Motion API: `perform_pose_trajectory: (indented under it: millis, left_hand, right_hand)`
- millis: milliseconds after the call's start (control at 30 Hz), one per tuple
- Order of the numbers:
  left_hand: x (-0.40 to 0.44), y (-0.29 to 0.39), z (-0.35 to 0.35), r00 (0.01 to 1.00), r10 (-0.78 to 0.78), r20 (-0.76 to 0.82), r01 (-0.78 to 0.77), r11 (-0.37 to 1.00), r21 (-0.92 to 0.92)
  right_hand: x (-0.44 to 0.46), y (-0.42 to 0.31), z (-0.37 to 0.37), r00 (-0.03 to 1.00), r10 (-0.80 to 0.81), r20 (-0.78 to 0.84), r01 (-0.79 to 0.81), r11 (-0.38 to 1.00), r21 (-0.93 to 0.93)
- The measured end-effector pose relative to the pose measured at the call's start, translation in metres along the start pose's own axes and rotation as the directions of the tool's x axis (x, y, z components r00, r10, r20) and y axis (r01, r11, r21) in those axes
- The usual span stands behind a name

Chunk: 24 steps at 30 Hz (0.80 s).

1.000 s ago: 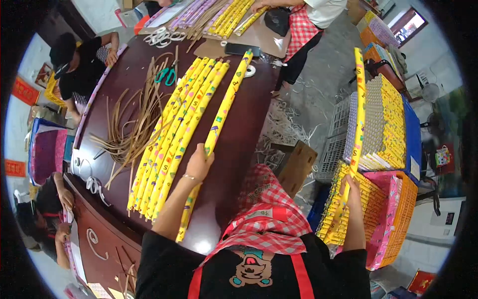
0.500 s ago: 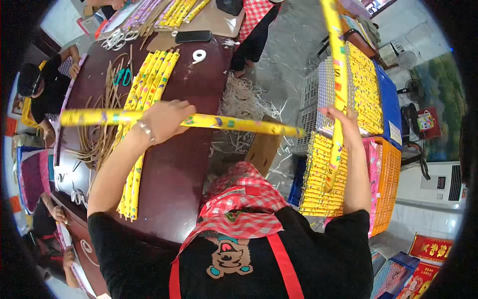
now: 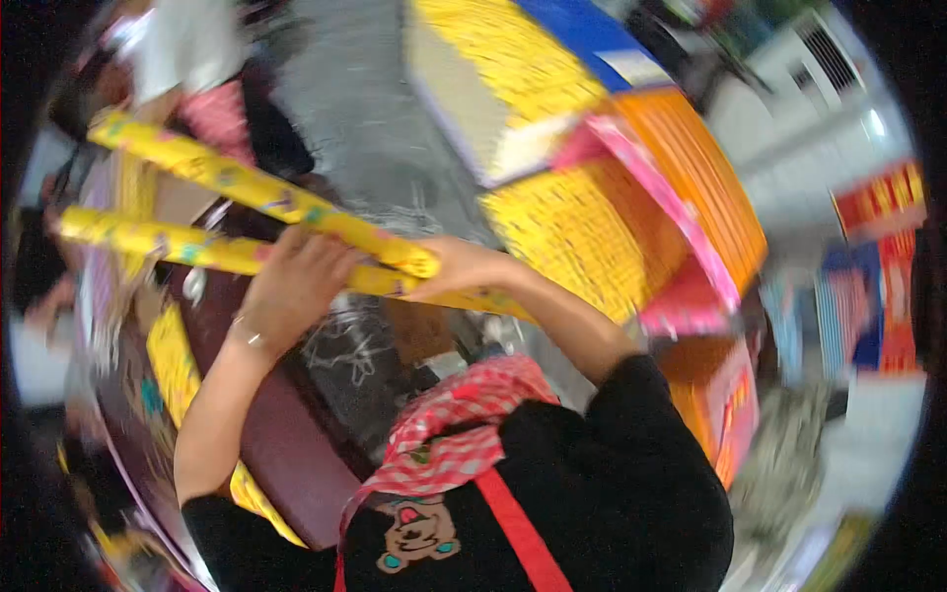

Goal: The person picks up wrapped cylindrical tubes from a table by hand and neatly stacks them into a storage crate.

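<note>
Two long yellow tubes printed with small coloured figures cross in front of my chest, blurred by motion. My left hand (image 3: 301,271) is closed around the lower yellow tube (image 3: 128,235) near its middle, its fingers also close to the other tube. My right hand (image 3: 459,268) grips the near end of the upper yellow tube (image 3: 212,170), which slants up to the left. Behind that hand, the lower tube's right end runs on beneath my wrist. Whether the two tubes touch between my hands I cannot tell.
More yellow tubes (image 3: 176,360) lie on the dark red table (image 3: 296,424) to my left. Stacked yellow tubes (image 3: 562,227) fill a pink-lined orange crate (image 3: 691,187) at right. Shredded strips litter the grey floor (image 3: 345,109). Another person (image 3: 192,49) stands at upper left.
My body and view have turned to the right. The right-hand tube swung from upright to slanting left, and my hands came together, bringing both tubes nearly alongside each other.
</note>
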<state>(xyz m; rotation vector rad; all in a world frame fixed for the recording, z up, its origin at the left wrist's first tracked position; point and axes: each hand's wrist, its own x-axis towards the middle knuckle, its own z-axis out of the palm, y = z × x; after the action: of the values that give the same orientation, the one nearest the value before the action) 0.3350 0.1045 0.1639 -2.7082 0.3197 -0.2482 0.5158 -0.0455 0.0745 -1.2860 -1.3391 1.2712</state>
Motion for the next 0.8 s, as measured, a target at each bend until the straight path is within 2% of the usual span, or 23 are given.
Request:
perform_pose_trajectory:
  millis: [33, 67, 100, 167, 233, 267, 300, 333, 367, 400, 467, 500, 533, 600, 633, 667, 733, 800]
  left_hand:
    - [0.023, 0.004, -0.003, 0.994, 0.058, 0.095, -0.067, 0.993, 0.100]
    - [0.043, 0.005, 0.004, 0.997, 0.070, 0.028, -0.073, 0.989, 0.132]
    - [0.068, 0.008, 0.001, 0.993, 0.089, -0.082, -0.083, 0.994, 0.072]
    - [0.104, 0.016, 0.012, 0.982, 0.070, -0.174, -0.047, 0.990, 0.133]
    - [0.137, 0.024, 0.023, 0.969, 0.118, -0.216, -0.082, 0.983, 0.166]
    - [0.150, 0.028, 0.031, 0.939, 0.045, -0.340, 0.009, 0.987, 0.158]
    - [0.160, 0.031, 0.039, 0.887, -0.030, -0.461, 0.100, 0.987, 0.129]
    - [0.165, 0.034, 0.049, 0.861, -0.049, -0.507, 0.066, 0.998, 0.017]
    - [0.165, 0.045, 0.064, 0.824, -0.215, -0.524, 0.081, 0.960, -0.268]
    - [0.157, 0.059, 0.082, 0.792, -0.380, -0.478, 0.085, 0.844, -0.530]
    - [0.135, 0.098, 0.110, 0.825, -0.561, -0.063, 0.206, 0.403, -0.892]
    - [0.114, 0.117, 0.128, 0.848, -0.519, 0.104, 0.264, 0.244, -0.933]
    - [0.090, 0.135, 0.143, 0.852, -0.452, 0.265, 0.335, 0.082, -0.939]
    - [0.045, 0.165, 0.158, 0.843, -0.246, 0.479, 0.431, -0.224, -0.874]
    - [0.006, 0.176, 0.181, 0.751, -0.150, 0.643, 0.576, -0.327, -0.749]
    - [-0.021, 0.180, 0.200, 0.634, -0.040, 0.772, 0.696, -0.404, -0.593]
    - [-0.010, 0.183, 0.166, 0.521, -0.098, 0.848, 0.810, -0.256, -0.527]
    - [-0.041, 0.189, 0.183, 0.585, -0.026, 0.810, 0.709, -0.470, -0.527]
  right_hand:
    - [-0.016, 0.000, -0.011, 0.998, 0.015, -0.062, -0.016, 1.000, -0.017]
    - [-0.028, 0.000, -0.023, 0.995, 0.025, -0.099, -0.028, 0.999, -0.033]
    - [-0.038, 0.012, -0.030, 0.980, -0.022, -0.197, 0.020, 1.000, -0.012]
    - [-0.051, 0.036, -0.046, 0.951, -0.066, -0.302, 0.069, 0.998, 0.000]
    - [-0.056, 0.054, -0.055, 0.910, -0.076, -0.408, 0.217, 0.924, 0.313]
    - [-0.060, 0.060, -0.059, 0.891, -0.068, -0.448, 0.235, 0.915, 0.327]
    - [-0.064, 0.061, -0.062, 0.862, 0.017, -0.506, 0.214, 0.893, 0.395]
    - [-0.066, 0.064, -0.063, 0.828, 0.105, -0.551, 0.197, 0.865, 0.461]
    - [-0.060, 0.078, -0.058, 0.672, -0.134, -0.729, 0.377, 0.908, 0.180]
    - [-0.063, 0.079, -0.051, 0.649, -0.121, -0.751, 0.384, 0.904, 0.186]
    - [-0.063, 0.082, -0.036, 0.495, 0.070, -0.866, 0.397, 0.869, 0.297]
    - [-0.064, 0.087, -0.026, 0.576, 0.165, -0.801, 0.405, 0.794, 0.454]
    - [-0.061, 0.096, -0.011, 0.563, 0.174, -0.808, 0.408, 0.792, 0.455]
    - [-0.048, 0.119, 0.026, 0.520, 0.233, -0.822, 0.511, 0.686, 0.518]
    - [-0.047, 0.123, 0.045, 0.523, 0.244, -0.817, 0.539, 0.648, 0.539]
    - [-0.048, 0.128, 0.064, 0.526, 0.248, -0.813, 0.567, 0.610, 0.553]
    - [-0.046, 0.145, 0.100, 0.464, 0.345, -0.816, 0.543, 0.617, 0.570]
    - [-0.063, 0.142, 0.117, 0.465, 0.405, -0.787, 0.502, 0.612, 0.611]
